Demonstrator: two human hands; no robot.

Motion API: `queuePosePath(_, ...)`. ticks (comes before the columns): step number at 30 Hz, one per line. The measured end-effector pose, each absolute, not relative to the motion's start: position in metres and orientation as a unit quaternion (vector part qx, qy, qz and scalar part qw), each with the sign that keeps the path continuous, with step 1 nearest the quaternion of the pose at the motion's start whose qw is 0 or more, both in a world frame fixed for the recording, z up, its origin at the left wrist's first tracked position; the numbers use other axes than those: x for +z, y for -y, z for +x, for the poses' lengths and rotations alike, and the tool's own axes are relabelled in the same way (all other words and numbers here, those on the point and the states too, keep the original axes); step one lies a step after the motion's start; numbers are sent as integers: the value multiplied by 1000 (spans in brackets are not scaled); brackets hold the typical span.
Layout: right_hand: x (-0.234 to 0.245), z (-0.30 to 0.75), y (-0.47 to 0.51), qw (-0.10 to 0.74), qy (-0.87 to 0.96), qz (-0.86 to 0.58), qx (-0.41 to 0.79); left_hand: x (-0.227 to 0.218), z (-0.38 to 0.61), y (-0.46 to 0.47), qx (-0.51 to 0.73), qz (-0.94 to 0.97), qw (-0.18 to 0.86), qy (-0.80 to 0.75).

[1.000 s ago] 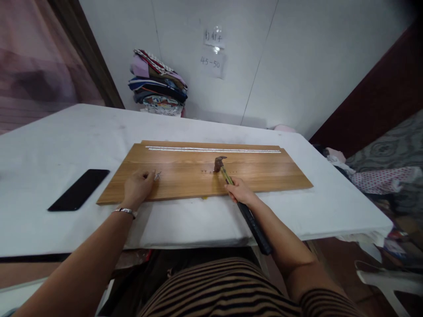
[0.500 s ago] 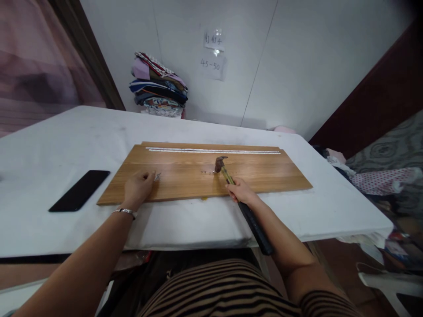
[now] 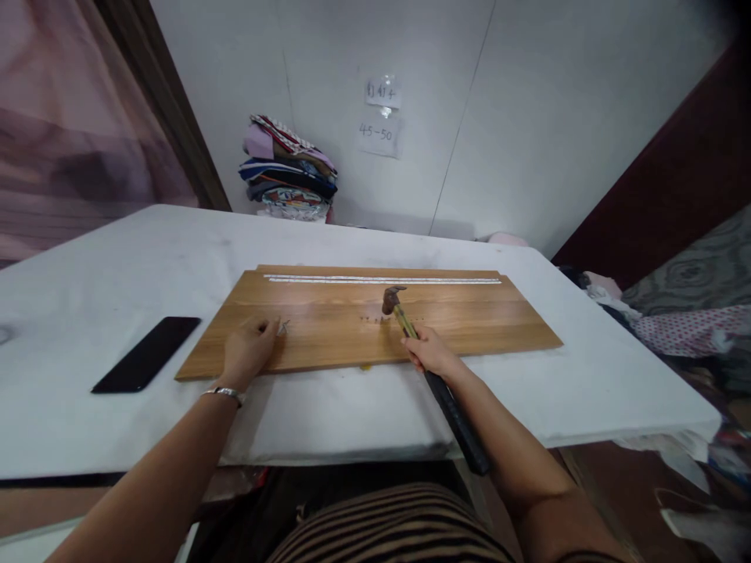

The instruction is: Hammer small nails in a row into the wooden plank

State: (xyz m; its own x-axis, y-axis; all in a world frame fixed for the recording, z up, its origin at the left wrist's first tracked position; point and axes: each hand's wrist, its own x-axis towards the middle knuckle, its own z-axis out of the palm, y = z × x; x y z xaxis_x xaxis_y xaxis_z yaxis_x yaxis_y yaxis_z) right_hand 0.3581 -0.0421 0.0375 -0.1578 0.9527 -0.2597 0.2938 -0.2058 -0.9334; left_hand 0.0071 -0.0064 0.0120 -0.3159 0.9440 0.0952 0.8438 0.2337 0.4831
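A long wooden board (image 3: 469, 313) lies on the white table (image 3: 88, 274). My right hand (image 3: 431, 352) is closed round a hammer (image 3: 404, 324) high on its yellow and black handle, with the head resting on the board by a short row of nails (image 3: 372, 319). My left hand (image 3: 246, 352) rests on the board's left part, its fingers curled against a few small loose nails (image 3: 284, 328). Along the board's far edge runs a thin white strip (image 3: 381, 279).
A black phone (image 3: 146, 363) lies on the table left of the board. Folded cloths (image 3: 290, 172) are stacked against the white wall at the back. Paper notes (image 3: 381, 117) hang on the wall. Patterned fabric (image 3: 686, 328) lies off the table's right side.
The view has tilted up a little, so everything sits lower in the picture. Both hands and the hammer keep their places on the board.
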Motion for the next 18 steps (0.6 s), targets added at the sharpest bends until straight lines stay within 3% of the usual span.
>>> queuePosePath(18,44,349,41,286,554,-574,530,3,3,4,245,578,102,-772)
